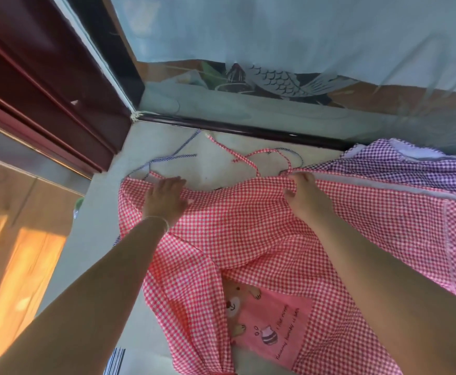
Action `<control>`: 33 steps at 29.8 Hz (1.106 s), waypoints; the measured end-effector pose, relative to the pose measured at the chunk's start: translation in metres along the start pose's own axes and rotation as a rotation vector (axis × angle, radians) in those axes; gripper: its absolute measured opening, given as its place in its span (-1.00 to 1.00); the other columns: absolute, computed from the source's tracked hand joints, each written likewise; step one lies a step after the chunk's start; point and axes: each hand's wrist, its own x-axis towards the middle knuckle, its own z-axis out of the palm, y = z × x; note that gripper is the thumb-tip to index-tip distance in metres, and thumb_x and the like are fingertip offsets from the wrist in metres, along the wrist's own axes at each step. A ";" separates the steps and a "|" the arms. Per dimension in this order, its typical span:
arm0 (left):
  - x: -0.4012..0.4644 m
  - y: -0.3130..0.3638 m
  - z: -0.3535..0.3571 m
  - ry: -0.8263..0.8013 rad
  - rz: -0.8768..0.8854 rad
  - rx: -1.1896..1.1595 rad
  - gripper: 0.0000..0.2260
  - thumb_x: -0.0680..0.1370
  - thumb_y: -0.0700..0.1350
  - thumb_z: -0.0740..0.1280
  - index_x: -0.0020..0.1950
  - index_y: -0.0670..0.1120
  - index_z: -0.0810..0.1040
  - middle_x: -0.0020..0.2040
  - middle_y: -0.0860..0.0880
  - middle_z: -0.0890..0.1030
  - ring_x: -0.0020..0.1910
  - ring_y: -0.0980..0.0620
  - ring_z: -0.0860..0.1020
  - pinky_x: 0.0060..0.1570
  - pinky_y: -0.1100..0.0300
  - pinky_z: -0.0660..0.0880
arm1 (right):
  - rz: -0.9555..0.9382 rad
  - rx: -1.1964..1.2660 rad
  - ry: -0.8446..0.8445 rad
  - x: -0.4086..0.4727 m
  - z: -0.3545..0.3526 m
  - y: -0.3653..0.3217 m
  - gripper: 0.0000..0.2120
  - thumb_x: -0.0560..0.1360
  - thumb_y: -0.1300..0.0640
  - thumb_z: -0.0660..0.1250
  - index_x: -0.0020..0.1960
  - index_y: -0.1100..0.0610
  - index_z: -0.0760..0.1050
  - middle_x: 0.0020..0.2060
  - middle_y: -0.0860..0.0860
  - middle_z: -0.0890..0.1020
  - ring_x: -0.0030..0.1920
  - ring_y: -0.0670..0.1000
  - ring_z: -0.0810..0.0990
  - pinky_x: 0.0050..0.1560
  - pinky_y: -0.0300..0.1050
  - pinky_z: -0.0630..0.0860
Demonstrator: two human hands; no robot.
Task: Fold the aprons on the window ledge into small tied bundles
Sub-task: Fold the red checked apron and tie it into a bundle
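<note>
Two aprons on the window ledge (167, 147)

Your near apron (248, 226) lies spread before you under both hands; the second apron (400, 169) sits behind it to your right, against the window, with straps (167, 158) trailing left.

Cursive txt on pink pocket patch (273, 334) of red gingham apron (248, 234), two lines beside bear + honey-pot print; first line approx "I like sweet", rest too small/blurred to read. No other txt, brands or nos. legible.
</note>
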 end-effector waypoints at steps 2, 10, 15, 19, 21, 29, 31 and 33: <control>0.018 0.005 0.003 -0.160 0.035 0.095 -0.40 0.57 -0.17 0.26 0.56 0.03 0.08 0.57 0.00 0.09 0.53 -0.09 0.06 0.47 -0.15 0.08 | -0.017 -0.013 -0.090 0.012 0.004 0.002 -0.49 0.60 -0.01 0.20 0.50 0.07 0.17 0.53 0.08 0.11 0.35 0.13 0.43 0.34 0.10 0.36; 0.043 -0.024 0.016 -0.269 0.013 0.465 -0.68 0.59 -0.02 0.24 0.34 0.04 0.40 0.27 -0.09 0.42 0.36 -0.20 0.31 0.32 -0.05 0.34 | 0.111 0.056 -0.147 0.030 0.025 0.027 -0.55 0.58 0.07 0.26 0.43 -0.01 0.24 0.39 0.19 0.27 0.14 0.13 0.55 0.20 -0.04 0.45; 0.040 -0.042 0.005 0.060 -0.100 0.229 -0.74 0.58 0.06 0.25 0.14 -0.05 0.58 0.14 -0.10 0.50 0.17 -0.18 0.46 0.13 -0.08 0.43 | 0.075 -0.002 -0.029 0.037 0.026 0.035 -0.72 0.60 0.04 0.23 0.23 0.18 0.45 0.15 0.16 0.48 0.05 0.11 0.53 0.08 -0.05 0.45; 0.032 -0.034 -0.002 0.188 -0.361 -0.112 -0.76 0.55 -0.03 0.33 0.17 -0.08 0.54 0.25 -0.12 0.43 0.14 -0.20 0.53 0.16 -0.16 0.48 | 0.068 0.019 0.113 0.043 0.025 0.032 -0.80 0.59 0.11 0.24 0.15 0.20 0.47 0.13 0.16 0.51 0.05 0.11 0.55 0.06 -0.09 0.45; 0.022 -0.021 0.001 0.211 -0.375 -0.213 -0.66 0.53 -0.07 0.37 0.28 -0.07 0.45 0.38 -0.12 0.32 0.26 -0.23 0.46 0.26 -0.17 0.42 | 0.073 0.064 0.130 0.044 0.024 0.031 -0.80 0.60 0.14 0.21 0.17 0.19 0.48 0.17 0.16 0.50 0.08 0.10 0.55 0.05 -0.14 0.42; -0.001 0.014 0.029 -0.001 0.079 -0.031 -0.36 0.55 0.14 0.27 0.54 0.01 0.10 0.57 -0.04 0.08 0.53 -0.14 0.07 0.46 -0.20 0.09 | -0.300 -0.148 -0.124 0.046 0.017 0.019 -0.66 0.60 0.05 0.21 0.36 -0.01 0.40 0.36 0.02 0.41 0.18 0.03 0.53 0.17 -0.10 0.47; 0.020 0.016 0.022 -0.064 0.075 -0.005 -0.40 0.58 0.12 0.22 0.56 0.04 0.06 0.57 0.02 0.05 0.55 -0.08 -0.01 0.47 -0.13 0.00 | -0.462 -0.207 -0.143 0.039 0.020 0.017 -0.65 0.59 0.08 0.21 0.37 -0.04 0.41 0.37 0.00 0.38 0.16 0.01 0.53 0.18 -0.13 0.50; 0.042 0.018 0.015 -0.152 0.096 0.060 -0.47 0.61 -0.06 0.23 0.54 0.07 0.12 0.56 0.03 0.13 0.54 -0.06 0.04 0.46 -0.10 0.08 | -0.605 -0.235 -0.126 0.030 0.027 0.021 -0.64 0.56 0.13 0.26 0.35 -0.03 0.44 0.33 -0.01 0.40 0.08 -0.02 0.54 0.09 -0.14 0.55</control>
